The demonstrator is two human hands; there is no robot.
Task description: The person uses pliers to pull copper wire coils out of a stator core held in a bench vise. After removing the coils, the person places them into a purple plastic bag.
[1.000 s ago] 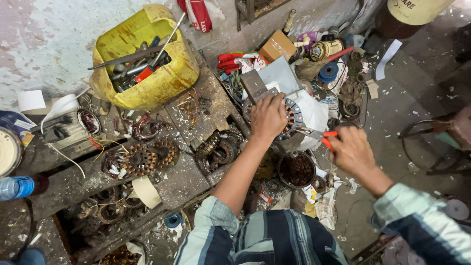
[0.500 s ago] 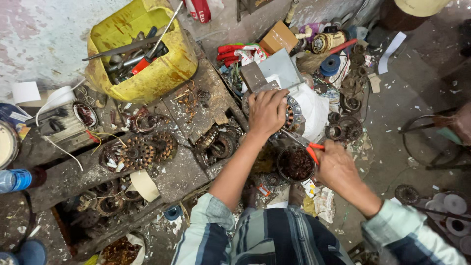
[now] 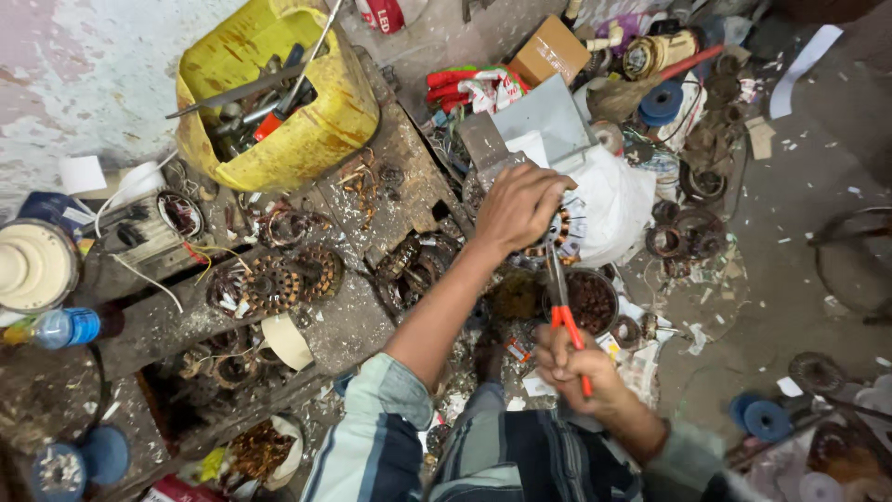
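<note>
Left hand [image 3: 520, 206] closed over top of a round motor stator [image 3: 556, 232] with copper windings, fingers curled around its rim, holding it against a white cloth bag [image 3: 609, 200]. Right hand [image 3: 571, 367] wrapped shut around the orange handles of a pair of pliers [image 3: 564, 311], tool pointing up, its tip at the lower edge of the stator just under the left hand. Stator sits in front of the person, right of a dirty wooden desk [image 3: 358, 321], just above a small round bowl [image 3: 590, 302] of dark bits. On the desk: yellow plastic can [image 3: 288, 112] cut open and stuffed with tools, several more wound stators [image 3: 274, 279], loose copper wire. Grey metal sheet [image 3: 548, 116] and cardboard box [image 3: 550, 48] beyond the left hand. Blue wire spools [image 3: 662, 102] further right, blue-capped bottle [image 3: 60, 327] at far left. Striped shirt sleeves on both arms.
</note>
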